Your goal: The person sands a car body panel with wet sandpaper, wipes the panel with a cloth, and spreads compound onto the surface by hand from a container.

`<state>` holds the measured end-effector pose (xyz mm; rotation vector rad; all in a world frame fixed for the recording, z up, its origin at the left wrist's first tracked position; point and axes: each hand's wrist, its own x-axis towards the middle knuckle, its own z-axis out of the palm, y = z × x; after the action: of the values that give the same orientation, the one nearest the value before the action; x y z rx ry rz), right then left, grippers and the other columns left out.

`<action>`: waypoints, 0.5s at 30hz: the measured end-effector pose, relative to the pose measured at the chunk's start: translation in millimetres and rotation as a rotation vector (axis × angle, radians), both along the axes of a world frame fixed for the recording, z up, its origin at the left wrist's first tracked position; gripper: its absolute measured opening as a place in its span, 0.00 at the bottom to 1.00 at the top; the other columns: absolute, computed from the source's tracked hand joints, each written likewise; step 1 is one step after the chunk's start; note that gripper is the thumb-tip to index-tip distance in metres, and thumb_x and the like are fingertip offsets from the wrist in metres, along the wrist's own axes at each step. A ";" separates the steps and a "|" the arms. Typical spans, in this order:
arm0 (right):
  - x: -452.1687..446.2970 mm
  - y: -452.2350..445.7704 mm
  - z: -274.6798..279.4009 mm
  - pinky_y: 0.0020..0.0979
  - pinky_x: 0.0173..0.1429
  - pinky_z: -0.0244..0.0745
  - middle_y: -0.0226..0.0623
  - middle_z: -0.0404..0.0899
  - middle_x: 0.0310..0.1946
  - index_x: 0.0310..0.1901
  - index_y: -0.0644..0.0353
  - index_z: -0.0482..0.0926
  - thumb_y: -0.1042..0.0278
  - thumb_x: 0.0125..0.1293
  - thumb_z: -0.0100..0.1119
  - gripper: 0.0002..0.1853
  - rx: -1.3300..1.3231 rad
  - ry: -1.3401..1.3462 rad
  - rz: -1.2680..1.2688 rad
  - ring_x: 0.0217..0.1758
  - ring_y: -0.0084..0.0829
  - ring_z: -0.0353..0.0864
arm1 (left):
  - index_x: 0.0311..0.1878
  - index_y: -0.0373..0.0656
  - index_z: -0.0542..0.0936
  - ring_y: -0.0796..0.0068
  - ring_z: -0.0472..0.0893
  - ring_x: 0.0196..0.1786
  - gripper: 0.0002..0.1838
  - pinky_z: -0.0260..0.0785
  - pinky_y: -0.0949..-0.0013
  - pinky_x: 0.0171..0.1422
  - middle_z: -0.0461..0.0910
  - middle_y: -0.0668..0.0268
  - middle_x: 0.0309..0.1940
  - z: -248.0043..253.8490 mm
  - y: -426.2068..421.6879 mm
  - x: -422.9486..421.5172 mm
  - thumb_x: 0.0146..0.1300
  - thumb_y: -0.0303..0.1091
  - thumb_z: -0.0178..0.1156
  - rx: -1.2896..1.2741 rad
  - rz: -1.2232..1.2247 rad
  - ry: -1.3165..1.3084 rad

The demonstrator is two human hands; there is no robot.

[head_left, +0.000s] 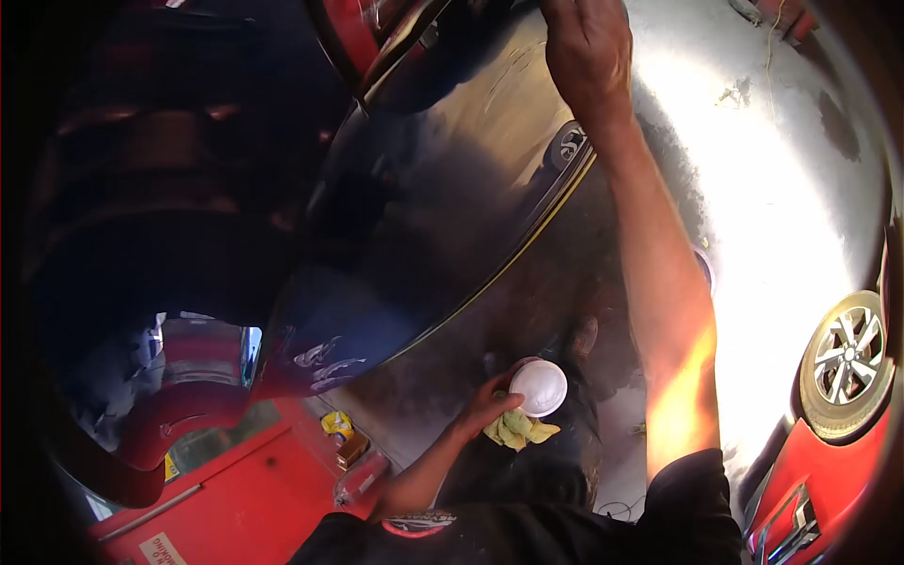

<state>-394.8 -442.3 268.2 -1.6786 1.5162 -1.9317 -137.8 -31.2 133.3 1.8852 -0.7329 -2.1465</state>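
Observation:
My left hand is closed around a round white tub, held low in front of my body. A crumpled yellow cloth hangs from the same hand, just under the tub. My right arm reaches up along the edge of a glossy dark car panel. At the top of the view, my right hand is over the panel's edge; its fingers are cut off or hidden. Whitish smears mark the panel's lower part, and a round badge sits near its edge.
A red cabinet with a no-smoking label stands at lower left. On it are a yellow-wrapped item and a small brown box. At right is a red car with an alloy wheel. Bright sunlight falls on the concrete floor.

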 end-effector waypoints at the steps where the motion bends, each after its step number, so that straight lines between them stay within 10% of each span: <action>1: 3.5 1.5 2.9 0.43 0.68 0.69 0.54 0.74 0.62 0.61 0.71 0.75 0.71 0.71 0.48 0.20 -0.075 0.020 0.055 0.64 0.54 0.74 | 0.68 0.35 0.72 0.69 0.78 0.61 0.37 0.69 0.63 0.67 0.79 0.57 0.58 -0.4 1.2 0.1 0.59 0.43 0.72 0.006 0.014 -0.010; 5: 11.2 54.7 -19.0 0.42 0.65 0.73 0.50 0.77 0.60 0.60 0.61 0.79 0.73 0.68 0.55 0.19 -0.040 -0.009 0.366 0.62 0.52 0.78 | 0.68 0.35 0.72 0.69 0.78 0.61 0.37 0.69 0.63 0.67 0.79 0.58 0.58 -7.2 3.5 2.3 0.59 0.43 0.72 -0.025 0.015 0.031; 8: 39.6 93.0 -68.3 0.45 0.73 0.67 0.53 0.72 0.65 0.64 0.65 0.75 0.70 0.64 0.59 0.26 0.210 -0.073 0.132 0.72 0.51 0.68 | 0.67 0.35 0.73 0.69 0.78 0.60 0.36 0.69 0.63 0.67 0.79 0.58 0.58 -16.7 11.4 9.3 0.59 0.43 0.72 -0.046 0.011 0.064; 10: 81.8 144.7 -82.1 0.48 0.82 0.54 0.53 0.51 0.79 0.71 0.69 0.66 0.61 0.64 0.63 0.36 0.218 0.374 0.377 0.84 0.50 0.47 | 0.67 0.34 0.73 0.69 0.77 0.60 0.36 0.69 0.63 0.67 0.79 0.58 0.58 -16.7 11.1 11.0 0.59 0.43 0.72 -0.037 0.005 0.036; 12: 104.0 192.6 -96.3 0.49 0.83 0.52 0.54 0.54 0.78 0.71 0.69 0.66 0.59 0.63 0.66 0.38 0.265 0.393 0.741 0.83 0.53 0.50 | 0.67 0.34 0.73 0.68 0.77 0.61 0.36 0.69 0.63 0.67 0.79 0.58 0.58 -11.2 9.8 7.8 0.59 0.44 0.72 -0.010 -0.003 -0.020; 15: 89.0 209.2 -112.1 0.50 0.79 0.60 0.52 0.61 0.75 0.69 0.65 0.71 0.60 0.63 0.66 0.34 0.251 0.119 0.557 0.79 0.55 0.57 | 0.67 0.35 0.73 0.68 0.77 0.62 0.37 0.68 0.63 0.68 0.79 0.58 0.58 -21.4 20.4 17.2 0.59 0.44 0.72 -0.022 -0.005 -0.008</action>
<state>-305.8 -233.1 156.1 -1.8668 1.1014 -1.3230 -120.6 -10.8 111.9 1.8837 -0.7610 -2.1267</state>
